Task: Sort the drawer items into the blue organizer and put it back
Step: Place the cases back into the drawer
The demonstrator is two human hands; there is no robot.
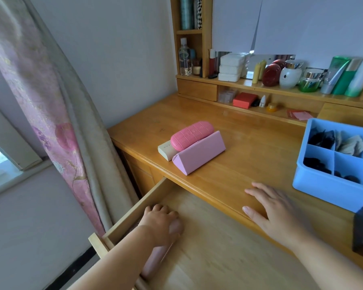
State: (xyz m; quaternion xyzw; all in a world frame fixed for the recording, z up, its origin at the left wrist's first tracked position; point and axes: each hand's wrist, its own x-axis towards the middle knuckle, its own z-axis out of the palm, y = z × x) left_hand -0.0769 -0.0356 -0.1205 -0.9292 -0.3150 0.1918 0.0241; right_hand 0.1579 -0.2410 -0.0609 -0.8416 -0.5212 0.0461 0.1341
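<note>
Gripping a pale pink case (155, 258) inside the open drawer (208, 258): left hand (161, 222); right hand (279, 212) spread flat on desk (228, 170) left of blue organizer (323, 187).

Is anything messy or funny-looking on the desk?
A little. The pink oval case sits tilted, propped across the cream box and the pink triangular box instead of lying flat. Nothing looks spilled or broken. The drawer is pulled open, and the left hand grips a pale pink item inside it.

Blue organizer (314, 183), pink croc-patterned case (192, 135), floral curtain (57, 122).
</note>
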